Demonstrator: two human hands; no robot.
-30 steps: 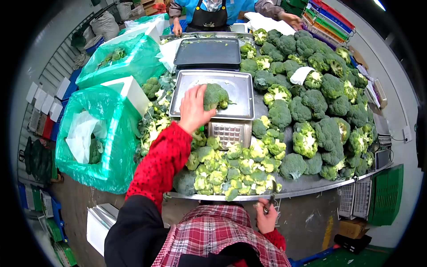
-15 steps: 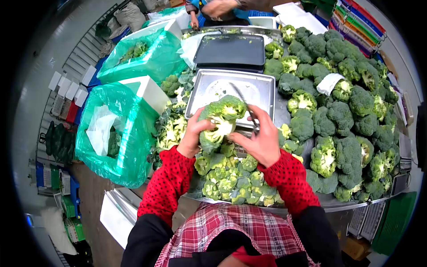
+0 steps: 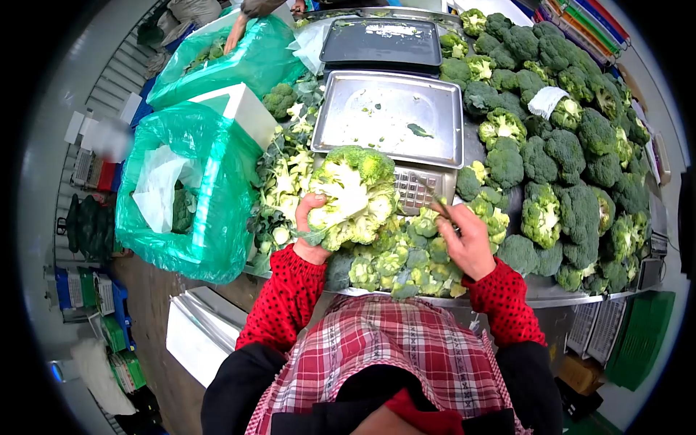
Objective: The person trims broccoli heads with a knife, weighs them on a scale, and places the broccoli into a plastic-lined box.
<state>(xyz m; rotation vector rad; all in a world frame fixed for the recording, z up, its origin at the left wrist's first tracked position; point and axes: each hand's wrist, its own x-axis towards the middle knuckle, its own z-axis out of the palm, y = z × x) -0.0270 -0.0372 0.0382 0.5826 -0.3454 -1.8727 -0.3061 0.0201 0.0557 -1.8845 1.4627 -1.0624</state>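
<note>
My left hand [image 3: 310, 230] grips a large broccoli head [image 3: 354, 196], turned so its pale cut stems face up. To its right, my right hand [image 3: 467, 243] is closed on a knife [image 3: 444, 206], whose thin blade points up and left, blurred and apart from the head. Behind the broccoli stands a scale with a silver tray [image 3: 391, 119] holding a few leaf scraps; its keypad [image 3: 417, 190] is partly hidden. Small cut florets [image 3: 406, 257] lie in a heap at the table's near edge, below both hands.
Whole broccoli heads [image 3: 573, 174] are piled on the right. Trimmings [image 3: 286, 181] lie left of the scale, beside a box lined with green plastic [image 3: 210, 196]. Behind it, another person's hand [image 3: 235, 35] is over a second lined box [image 3: 272, 58]. A dark tray [image 3: 380, 43] sits at the back.
The broccoli has been turned, showing its stem side more broadly. My right hand and the knife have moved right and down, away from it. The other person's arm now reaches over the back left box.
</note>
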